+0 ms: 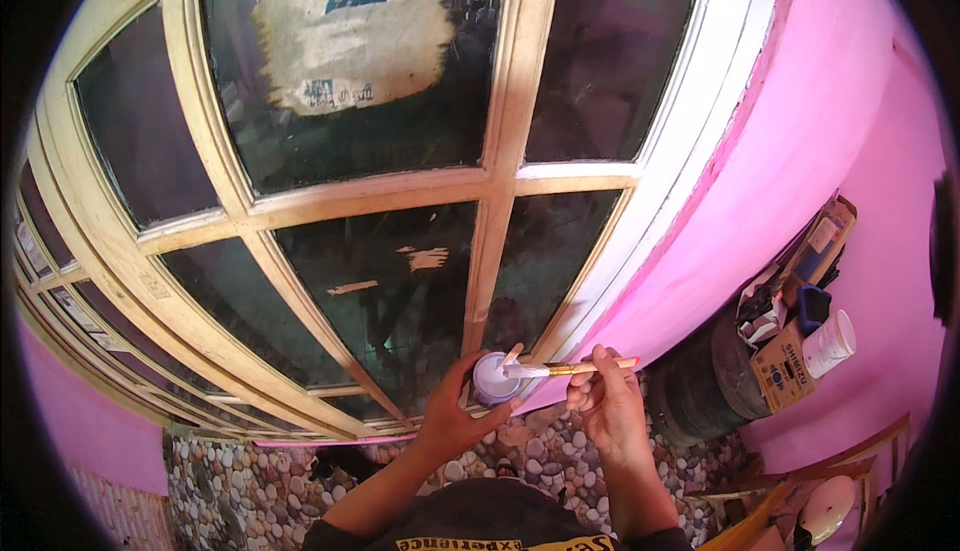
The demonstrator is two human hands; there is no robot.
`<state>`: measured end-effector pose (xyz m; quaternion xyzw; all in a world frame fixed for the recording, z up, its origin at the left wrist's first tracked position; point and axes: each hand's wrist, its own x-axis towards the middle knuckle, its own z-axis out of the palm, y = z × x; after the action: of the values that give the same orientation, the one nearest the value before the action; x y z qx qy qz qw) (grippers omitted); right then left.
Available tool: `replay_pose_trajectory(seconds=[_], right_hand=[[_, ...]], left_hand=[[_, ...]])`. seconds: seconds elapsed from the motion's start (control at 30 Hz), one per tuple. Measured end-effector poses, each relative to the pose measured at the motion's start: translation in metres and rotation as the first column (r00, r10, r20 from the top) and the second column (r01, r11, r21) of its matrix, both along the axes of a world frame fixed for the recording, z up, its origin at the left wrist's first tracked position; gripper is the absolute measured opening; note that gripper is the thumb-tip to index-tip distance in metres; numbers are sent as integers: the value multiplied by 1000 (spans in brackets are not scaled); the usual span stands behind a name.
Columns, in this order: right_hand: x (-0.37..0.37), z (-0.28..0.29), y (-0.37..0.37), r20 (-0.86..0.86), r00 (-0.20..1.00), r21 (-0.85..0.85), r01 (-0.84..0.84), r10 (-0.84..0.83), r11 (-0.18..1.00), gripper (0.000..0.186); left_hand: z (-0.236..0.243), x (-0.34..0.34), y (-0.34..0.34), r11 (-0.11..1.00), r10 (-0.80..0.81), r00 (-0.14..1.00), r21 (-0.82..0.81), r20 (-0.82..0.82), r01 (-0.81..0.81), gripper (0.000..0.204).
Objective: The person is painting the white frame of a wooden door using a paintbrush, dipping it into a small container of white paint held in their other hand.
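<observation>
My left hand [463, 413] is wrapped round a small cup of white paint [496, 379], with the thumb and fingers on either side of it. In my right hand [608, 401] a paintbrush [567, 369] is pinched by its wooden handle. Its white-coated bristles point left, over the rim of the cup; whether they touch the paint I cannot tell. Both hands are low in front of a wooden window frame [490, 191] with dark glass panes. The frame's right-hand edge [690, 116] is white, while the inner bars are cream to bare-wood brown.
Pink wall [800, 131] runs along the right. Against it stand a dark barrel [705, 386], a cardboard box [783, 369] and a white tub [829, 343]. Wooden furniture [770, 511] is at lower right. Pebble-patterned floor [250, 481] lies below. A torn paper patch [350, 36] sticks to the glass.
</observation>
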<state>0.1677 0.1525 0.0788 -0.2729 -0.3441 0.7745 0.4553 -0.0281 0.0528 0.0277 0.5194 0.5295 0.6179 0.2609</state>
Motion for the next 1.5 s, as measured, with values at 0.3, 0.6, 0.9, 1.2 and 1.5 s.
replay_pose_trajectory(seconds=[0.3, 0.6, 0.9, 1.2, 1.5], right_hand=[[-6, 15, 3, -146, 989, -83, 23, -36, 996, 15], [-29, 66, 24, -317, 939, 154, 192, -135, 969, 19], [-57, 90, 24, -179, 866, 710, 442, -467, 548, 26], [-54, 85, 36, -189, 799, 826, 444, -571, 347, 17], [-56, 79, 25, -216, 733, 894, 414, -645, 171, 18]], left_hand=[[9, -2, 2, 999, 37, 998, 12, -47, -36, 75], [8, -4, -2, 997, 71, 996, 7, -62, -70, 74], [-2, -6, -16, 995, 98, 995, 9, -38, -97, 73], [-7, -8, -25, 990, 130, 986, -43, -102, -135, 78], [-22, -11, -31, 994, 96, 994, -47, -50, -98, 80]])
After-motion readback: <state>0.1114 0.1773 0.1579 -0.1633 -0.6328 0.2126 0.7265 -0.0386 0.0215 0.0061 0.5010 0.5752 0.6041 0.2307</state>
